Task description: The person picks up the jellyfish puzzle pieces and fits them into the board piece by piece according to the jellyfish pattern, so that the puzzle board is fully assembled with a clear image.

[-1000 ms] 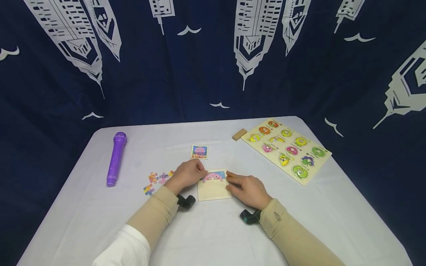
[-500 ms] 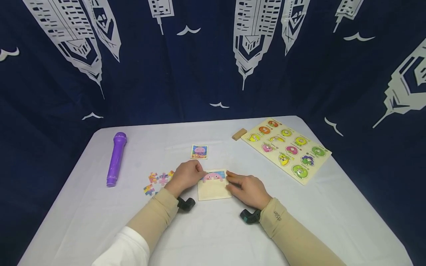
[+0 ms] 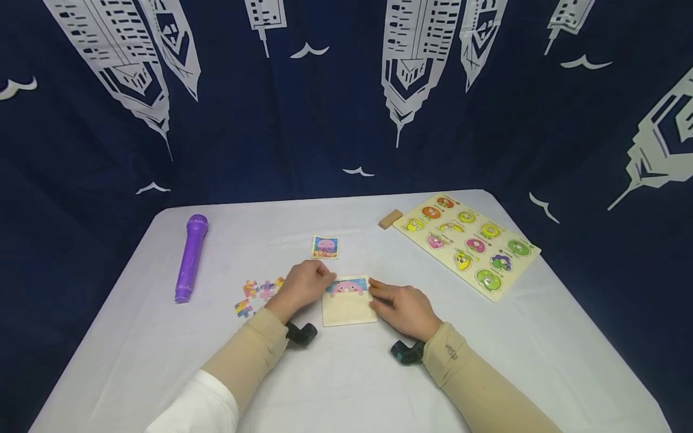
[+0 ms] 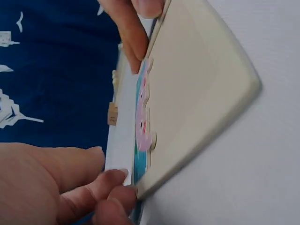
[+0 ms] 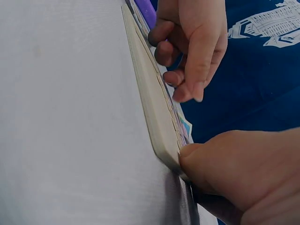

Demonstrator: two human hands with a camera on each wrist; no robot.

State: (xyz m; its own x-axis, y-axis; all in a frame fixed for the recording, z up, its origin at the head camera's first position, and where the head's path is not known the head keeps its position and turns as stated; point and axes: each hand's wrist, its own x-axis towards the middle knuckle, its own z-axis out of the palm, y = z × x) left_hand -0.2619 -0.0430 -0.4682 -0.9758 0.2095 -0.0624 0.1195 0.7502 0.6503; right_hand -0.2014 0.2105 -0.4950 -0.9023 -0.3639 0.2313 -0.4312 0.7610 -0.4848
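Note:
The square wooden puzzle board (image 3: 349,313) lies flat at the table's middle. Its top row carries pieces showing a pink face on blue (image 3: 348,287); below that the board is bare wood. My left hand (image 3: 304,285) has its bent fingertips right at the upper left corner, with no loose piece visible between them. At the right edge my right hand (image 3: 405,308) grips the board, its thumb (image 5: 199,157) on the near side. Loose jigsaw pieces (image 3: 250,288) lie left of the board, partly hidden behind my left wrist. A small picture card (image 3: 325,246) with a pink sea creature lies beyond it.
At the left lies a purple toy microphone (image 3: 191,258). A fruit puzzle board (image 3: 468,243) sits at the back right, beside a small wooden block (image 3: 390,219). White cloth covers the table (image 3: 335,385), and a dark blue patterned curtain (image 3: 325,120) hangs behind it.
My left fingertips shift only slightly at the board's upper left corner. The right hand, the board and its pieces stay where they were.

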